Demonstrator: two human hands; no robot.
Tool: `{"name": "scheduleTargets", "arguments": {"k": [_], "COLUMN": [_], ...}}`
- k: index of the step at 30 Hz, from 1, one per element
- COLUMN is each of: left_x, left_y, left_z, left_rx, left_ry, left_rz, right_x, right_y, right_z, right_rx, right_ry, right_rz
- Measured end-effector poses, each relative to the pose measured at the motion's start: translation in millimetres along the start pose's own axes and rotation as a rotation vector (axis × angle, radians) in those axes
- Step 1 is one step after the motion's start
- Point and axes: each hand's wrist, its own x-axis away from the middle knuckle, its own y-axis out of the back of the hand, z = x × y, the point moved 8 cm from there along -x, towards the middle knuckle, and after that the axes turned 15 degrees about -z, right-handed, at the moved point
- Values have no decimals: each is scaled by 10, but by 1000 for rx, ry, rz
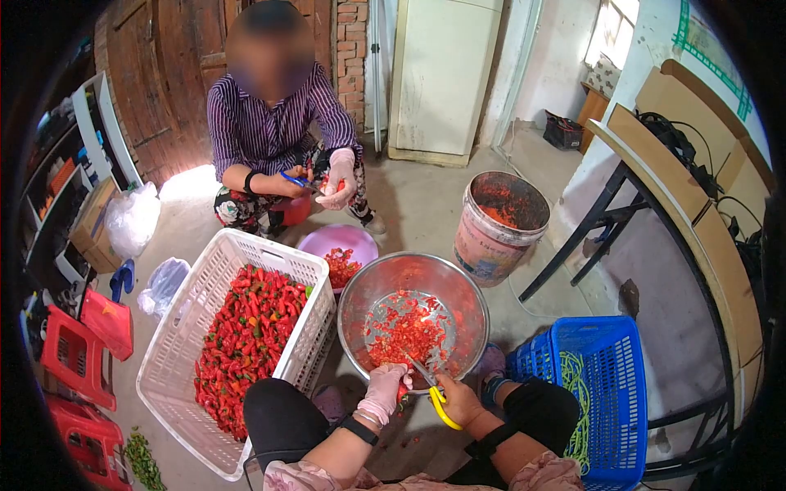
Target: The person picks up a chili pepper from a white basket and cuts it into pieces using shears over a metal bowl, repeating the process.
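My left hand (383, 393), in a thin whitish glove, is closed on a red pepper (402, 392) at the near rim of a steel basin (471, 303). My bare right hand (460, 402) grips yellow-handled scissors (441, 407). Their blades point up and left beside the pepper, over the rim; whether they are parted is hard to see. Chopped red pepper (407, 334) covers part of the basin's bottom. Left of the basin, a white plastic crate (176, 327) holds many whole red peppers (254, 327).
Opposite squats a person (282, 139) holding blue-handled scissors (293, 178) and a red pepper. A pink basin (368, 244) with cut pepper sits between us. A red-stained bucket (491, 245) stands behind right, a blue basket (602, 331) at my right, red stools (74, 352) far left.
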Motion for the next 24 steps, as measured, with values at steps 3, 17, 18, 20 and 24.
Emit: {"name": "scheduleTargets", "arguments": {"k": [3,17,18,20,24], "left_x": [15,-13,-14,20,49], "left_y": [-4,-6,-2,-9,-20], "left_z": [-11,-21,-21,-53,-58], "left_rx": [1,-7,-8,-11,-20], "left_ry": [-1,-24,-25,-25,-34], "left_rz": [-3,-16,-22,-28,13], "right_x": [-4,-23,-22,-28,5], "right_y": [14,21,22,43,85], "right_z": [18,50,52,76,108], "right_rx": [14,-3,-4,31,65], "right_ry": [14,-14,-14,-30,-46], "right_rz": [-11,25,24,26,10]}}
